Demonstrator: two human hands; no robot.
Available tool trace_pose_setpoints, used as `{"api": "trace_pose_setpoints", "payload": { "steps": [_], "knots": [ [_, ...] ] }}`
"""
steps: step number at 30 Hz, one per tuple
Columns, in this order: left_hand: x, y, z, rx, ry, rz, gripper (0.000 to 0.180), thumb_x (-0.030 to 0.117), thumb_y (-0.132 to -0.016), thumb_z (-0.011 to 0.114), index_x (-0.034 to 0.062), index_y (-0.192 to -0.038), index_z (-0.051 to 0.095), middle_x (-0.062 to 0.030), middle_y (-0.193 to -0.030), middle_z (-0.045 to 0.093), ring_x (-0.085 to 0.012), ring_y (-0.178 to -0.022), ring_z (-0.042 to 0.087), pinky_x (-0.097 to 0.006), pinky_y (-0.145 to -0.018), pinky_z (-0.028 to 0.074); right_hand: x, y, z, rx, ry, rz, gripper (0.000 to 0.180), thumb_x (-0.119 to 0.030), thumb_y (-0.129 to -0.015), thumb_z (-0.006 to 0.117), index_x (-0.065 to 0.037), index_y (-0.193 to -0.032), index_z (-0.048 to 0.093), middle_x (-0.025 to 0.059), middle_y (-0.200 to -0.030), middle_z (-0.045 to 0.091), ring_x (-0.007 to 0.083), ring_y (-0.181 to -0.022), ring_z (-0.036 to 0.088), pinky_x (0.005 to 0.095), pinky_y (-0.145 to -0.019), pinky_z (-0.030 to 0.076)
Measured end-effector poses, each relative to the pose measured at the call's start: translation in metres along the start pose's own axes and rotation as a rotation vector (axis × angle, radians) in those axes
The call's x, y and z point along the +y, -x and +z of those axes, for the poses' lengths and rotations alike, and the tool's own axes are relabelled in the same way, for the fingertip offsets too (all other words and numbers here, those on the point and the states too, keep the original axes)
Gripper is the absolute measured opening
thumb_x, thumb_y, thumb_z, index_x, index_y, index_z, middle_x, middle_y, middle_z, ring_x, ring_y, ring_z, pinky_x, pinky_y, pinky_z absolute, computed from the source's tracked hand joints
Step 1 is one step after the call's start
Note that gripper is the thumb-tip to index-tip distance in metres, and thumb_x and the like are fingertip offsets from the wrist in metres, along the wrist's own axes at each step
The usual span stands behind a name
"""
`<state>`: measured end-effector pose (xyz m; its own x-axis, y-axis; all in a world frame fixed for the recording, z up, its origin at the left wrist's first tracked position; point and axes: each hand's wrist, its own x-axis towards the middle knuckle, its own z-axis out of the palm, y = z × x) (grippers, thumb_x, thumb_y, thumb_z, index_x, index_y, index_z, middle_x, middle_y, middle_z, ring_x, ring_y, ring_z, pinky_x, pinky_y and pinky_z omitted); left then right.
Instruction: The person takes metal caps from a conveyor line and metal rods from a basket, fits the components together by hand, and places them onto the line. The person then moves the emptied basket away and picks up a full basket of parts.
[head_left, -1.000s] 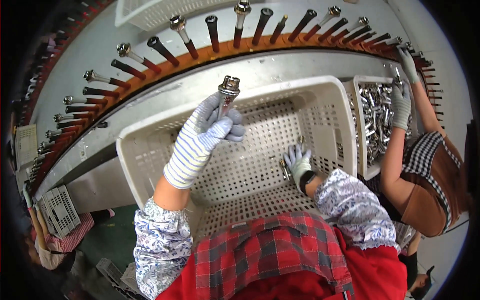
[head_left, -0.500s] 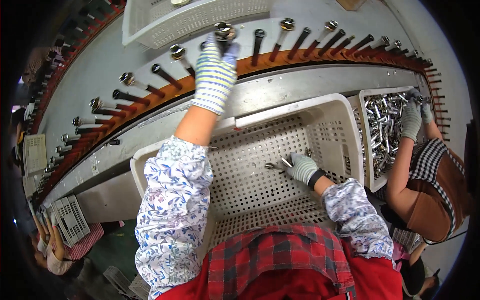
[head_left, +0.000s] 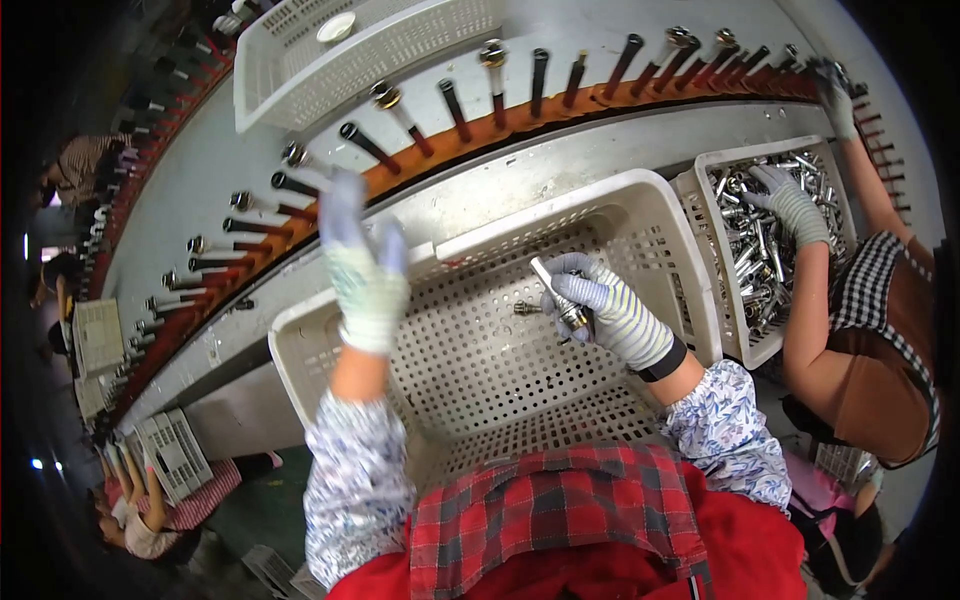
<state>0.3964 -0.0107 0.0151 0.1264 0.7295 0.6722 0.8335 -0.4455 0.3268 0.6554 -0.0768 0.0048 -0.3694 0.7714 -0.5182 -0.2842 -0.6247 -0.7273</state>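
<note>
My left hand (head_left: 366, 285), in a striped glove, is blurred in front of the row of upright spindles (head_left: 405, 120). Its fingers stretch upward with the thumb apart, and nothing shows in them. Over the white perforated basket (head_left: 440, 255), my right hand (head_left: 615, 310), gloved too, is closed around shiny metal fittings (head_left: 571, 314); a pale tube end sticks up beside the thumb, and how many pieces it holds I cannot tell. A small fitting (head_left: 525, 308) shows just left of those fingers. Some spindles carry chrome caps (head_left: 386, 95); others have bare dark tips.
At the right stands a second basket (head_left: 742, 345) full of metal fittings, with a co-worker's gloved hand (head_left: 795, 208) in it; their other hand (head_left: 836, 100) reaches the spindle row. A white crate (head_left: 300, 90) sits beyond the row. A metal ledge (head_left: 540, 185) runs between.
My left hand has come back from a capped spindle toward the left and nearer me. My right hand has risen slightly with the fittings. The spindle row has shifted in view.
</note>
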Motion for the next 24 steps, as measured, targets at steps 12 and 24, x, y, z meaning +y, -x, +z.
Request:
{"api": "trace_pose_setpoints", "payload": {
  "steps": [12, 24],
  "knots": [
    [0.072, -0.026, 0.012, -0.493, 0.404, 0.202, 0.032, 0.004, -0.077, 0.057, 0.0074, -0.109, 0.056, -0.0109, -0.102, 0.064, -0.0231, -0.088, 0.063, -0.031, -0.070, 0.053, -0.046, 0.018, 0.007, -0.050, -0.094, -0.151, 0.045, -0.019, -0.080, 0.061, -0.003, -0.119, 0.045, 0.0063, -0.084, 0.057, 0.0131, -0.070, 0.057, 0.0235, -0.058, 0.048],
    [-0.058, -0.065, 0.085, -0.037, 0.579, -0.445, 0.028, 0.011, -0.090, 0.051, 0.0017, -0.116, 0.050, -0.0108, -0.107, 0.062, -0.0186, -0.098, 0.058, -0.030, -0.089, 0.042, -0.203, -0.109, -0.107, 0.664, 0.592, -1.125, 0.034, -0.025, -0.089, 0.052, 0.000, -0.112, 0.054, 0.0100, -0.094, 0.065, 0.0138, -0.079, 0.062, 0.0228, -0.062, 0.047]
  ]
}}
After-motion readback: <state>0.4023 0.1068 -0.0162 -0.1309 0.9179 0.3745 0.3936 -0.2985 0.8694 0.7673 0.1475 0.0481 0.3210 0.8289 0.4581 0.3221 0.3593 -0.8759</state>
